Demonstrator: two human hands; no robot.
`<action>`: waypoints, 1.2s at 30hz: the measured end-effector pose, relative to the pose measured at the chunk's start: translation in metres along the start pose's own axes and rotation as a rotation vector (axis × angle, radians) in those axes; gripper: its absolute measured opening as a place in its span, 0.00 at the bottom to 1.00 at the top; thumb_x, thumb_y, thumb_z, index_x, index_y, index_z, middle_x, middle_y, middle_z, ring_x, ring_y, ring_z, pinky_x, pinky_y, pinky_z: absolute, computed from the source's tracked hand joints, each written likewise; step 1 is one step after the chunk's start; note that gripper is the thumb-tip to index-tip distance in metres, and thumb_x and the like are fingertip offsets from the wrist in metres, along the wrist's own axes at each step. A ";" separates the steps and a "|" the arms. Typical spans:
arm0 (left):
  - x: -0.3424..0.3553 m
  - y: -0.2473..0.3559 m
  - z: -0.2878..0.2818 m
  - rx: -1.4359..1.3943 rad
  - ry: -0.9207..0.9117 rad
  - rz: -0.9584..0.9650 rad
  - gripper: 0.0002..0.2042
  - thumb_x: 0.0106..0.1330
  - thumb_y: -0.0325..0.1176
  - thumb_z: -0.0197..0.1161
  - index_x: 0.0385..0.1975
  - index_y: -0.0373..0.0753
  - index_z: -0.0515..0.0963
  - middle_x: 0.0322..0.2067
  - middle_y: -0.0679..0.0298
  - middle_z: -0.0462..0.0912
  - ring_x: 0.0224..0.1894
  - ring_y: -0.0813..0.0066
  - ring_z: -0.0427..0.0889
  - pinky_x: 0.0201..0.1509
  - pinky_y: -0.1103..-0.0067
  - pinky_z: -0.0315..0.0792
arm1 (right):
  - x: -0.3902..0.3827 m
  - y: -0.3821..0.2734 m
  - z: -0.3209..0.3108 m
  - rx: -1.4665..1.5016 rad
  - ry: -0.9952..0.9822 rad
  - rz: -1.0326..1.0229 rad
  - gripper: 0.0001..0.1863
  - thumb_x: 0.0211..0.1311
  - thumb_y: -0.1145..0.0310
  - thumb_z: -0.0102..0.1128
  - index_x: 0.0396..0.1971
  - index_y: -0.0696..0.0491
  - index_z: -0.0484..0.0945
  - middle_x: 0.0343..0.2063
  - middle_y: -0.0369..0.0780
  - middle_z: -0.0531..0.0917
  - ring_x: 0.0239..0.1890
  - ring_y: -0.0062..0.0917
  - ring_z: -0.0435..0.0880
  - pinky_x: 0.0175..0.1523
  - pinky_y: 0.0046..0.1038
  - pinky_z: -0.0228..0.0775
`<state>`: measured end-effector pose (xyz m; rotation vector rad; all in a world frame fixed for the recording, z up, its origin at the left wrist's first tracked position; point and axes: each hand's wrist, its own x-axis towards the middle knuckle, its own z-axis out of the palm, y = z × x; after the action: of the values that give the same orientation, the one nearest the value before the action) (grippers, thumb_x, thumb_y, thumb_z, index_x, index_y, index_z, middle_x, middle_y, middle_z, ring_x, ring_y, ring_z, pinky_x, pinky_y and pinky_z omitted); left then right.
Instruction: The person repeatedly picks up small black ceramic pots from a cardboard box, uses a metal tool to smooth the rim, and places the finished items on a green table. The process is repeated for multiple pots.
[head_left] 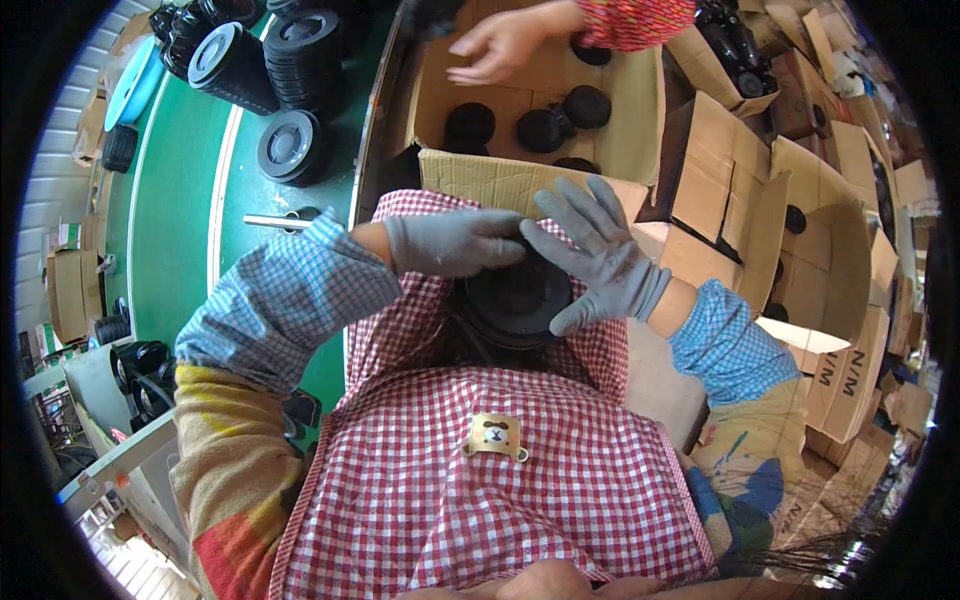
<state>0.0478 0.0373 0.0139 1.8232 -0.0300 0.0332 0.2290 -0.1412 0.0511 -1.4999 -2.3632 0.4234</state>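
Checked apron [490,530] nearest, black round part [520,300] just beyond it

Red-and-white gingham, softly creased and edged with a darker binding, fills the lower middle; a small tan badge [495,434] with a bear-like face sits on its chest. Beyond, low between the knees, is the black round part: dark, smooth-looking and nearly matt, with a circular rim around a flatter face. What lies under it is too dark to make out.

Left hand [450,242], in a grey knitted glove, reaches in flat from the side, its fingers together and laid across the part's far edge; whether they grip it, I cannot tell. Right hand [600,258], gloved alike, is opened wide, fingers fanned up and away, with the thumb pointing down beside the part's right edge. Both forearms bend inward, wearing crinkled blue checked sleeve covers [290,290] over thick patterned sleeves.

Past the hands stands a brown cardboard carton [520,172] holding rounded black pieces [540,130]. Another person's bare hand [510,45], fingers extended, hangs over it from a red patterned sleeve [640,22]. On the left, a glossy green table [175,200] bears ribbed black stacks [300,75] and a lidlike grey-black disc [290,147].
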 end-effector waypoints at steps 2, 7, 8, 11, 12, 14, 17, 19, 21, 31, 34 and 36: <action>0.023 -0.026 0.003 0.084 -0.013 -0.240 0.21 0.75 0.50 0.56 0.53 0.38 0.80 0.46 0.51 0.85 0.49 0.57 0.85 0.57 0.65 0.75 | 0.031 -0.023 0.015 0.053 -0.004 -0.149 0.47 0.53 0.35 0.63 0.72 0.40 0.66 0.76 0.44 0.59 0.79 0.42 0.50 0.79 0.56 0.34; 0.074 0.034 -0.001 0.662 -0.274 -0.442 0.14 0.75 0.40 0.55 0.48 0.38 0.81 0.46 0.58 0.86 0.52 0.63 0.84 0.56 0.65 0.76 | 0.057 -0.054 0.029 0.034 0.258 -0.235 0.33 0.58 0.43 0.63 0.62 0.43 0.79 0.71 0.40 0.69 0.75 0.40 0.61 0.76 0.60 0.41; 0.058 0.033 -0.006 0.572 -0.308 -0.331 0.13 0.75 0.38 0.55 0.51 0.39 0.79 0.51 0.59 0.83 0.56 0.63 0.81 0.59 0.65 0.74 | 0.046 -0.043 0.012 0.025 0.313 -0.283 0.32 0.57 0.47 0.65 0.60 0.47 0.80 0.68 0.40 0.72 0.73 0.36 0.64 0.74 0.61 0.48; 0.012 -0.001 0.004 -0.554 -0.154 -0.331 0.17 0.75 0.36 0.55 0.61 0.46 0.74 0.65 0.62 0.72 0.70 0.62 0.68 0.70 0.67 0.65 | 0.024 0.010 0.025 0.201 0.069 -0.326 0.36 0.59 0.42 0.62 0.64 0.47 0.75 0.72 0.44 0.66 0.74 0.42 0.60 0.75 0.60 0.47; 0.005 -0.017 0.008 -0.061 -0.196 -0.092 0.18 0.75 0.37 0.55 0.63 0.45 0.73 0.67 0.60 0.70 0.65 0.55 0.74 0.68 0.66 0.69 | 0.029 0.003 0.029 0.177 0.099 -0.339 0.36 0.59 0.41 0.62 0.64 0.45 0.75 0.73 0.44 0.65 0.75 0.44 0.58 0.75 0.60 0.45; 0.032 -0.034 0.010 0.111 -0.162 -0.335 0.17 0.73 0.40 0.60 0.56 0.38 0.77 0.55 0.53 0.80 0.56 0.56 0.81 0.58 0.64 0.74 | 0.039 -0.024 0.037 0.116 0.174 -0.359 0.37 0.59 0.40 0.61 0.65 0.43 0.75 0.74 0.45 0.63 0.76 0.46 0.55 0.76 0.59 0.42; 0.066 -0.003 0.010 0.408 -0.238 -0.366 0.18 0.71 0.44 0.62 0.50 0.35 0.79 0.45 0.48 0.85 0.50 0.51 0.85 0.51 0.61 0.77 | 0.056 -0.056 0.036 0.100 0.144 -0.193 0.33 0.61 0.40 0.58 0.63 0.39 0.78 0.73 0.43 0.64 0.76 0.45 0.56 0.76 0.63 0.32; 0.072 0.020 0.001 0.501 -0.320 -0.490 0.19 0.71 0.44 0.62 0.54 0.38 0.78 0.50 0.51 0.84 0.55 0.54 0.83 0.56 0.62 0.77 | 0.045 -0.039 0.032 0.117 0.268 -0.255 0.33 0.56 0.42 0.65 0.62 0.41 0.79 0.70 0.43 0.69 0.74 0.45 0.59 0.74 0.64 0.37; 0.035 0.015 -0.011 0.323 -0.216 -0.218 0.18 0.72 0.41 0.61 0.57 0.41 0.77 0.54 0.57 0.82 0.58 0.59 0.81 0.60 0.63 0.76 | 0.023 0.019 0.030 0.201 -0.131 -0.220 0.34 0.56 0.44 0.66 0.61 0.46 0.79 0.62 0.43 0.78 0.72 0.44 0.64 0.73 0.56 0.55; 0.056 -0.002 0.011 0.413 -0.090 -0.358 0.18 0.66 0.41 0.67 0.50 0.35 0.80 0.39 0.58 0.87 0.45 0.65 0.86 0.48 0.70 0.78 | 0.044 -0.058 0.044 0.026 0.009 -0.037 0.33 0.67 0.35 0.48 0.66 0.37 0.75 0.74 0.45 0.62 0.77 0.49 0.51 0.77 0.62 0.30; 0.016 -0.016 0.002 0.141 0.424 -0.265 0.15 0.69 0.38 0.64 0.46 0.33 0.81 0.40 0.53 0.85 0.43 0.61 0.85 0.47 0.68 0.78 | 0.039 -0.036 0.016 0.118 0.247 -0.029 0.38 0.68 0.33 0.47 0.66 0.47 0.75 0.71 0.50 0.64 0.76 0.50 0.52 0.77 0.58 0.37; -0.031 -0.003 -0.013 0.012 0.681 -0.355 0.13 0.69 0.35 0.64 0.47 0.34 0.82 0.40 0.54 0.85 0.45 0.64 0.84 0.50 0.71 0.77 | 0.010 -0.031 0.023 0.176 0.421 0.153 0.43 0.70 0.31 0.45 0.70 0.51 0.69 0.72 0.53 0.61 0.76 0.52 0.53 0.77 0.57 0.40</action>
<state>0.0171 0.0506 0.0135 1.7227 0.7712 0.3991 0.1901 -0.1467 0.0436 -1.5183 -1.8494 0.3046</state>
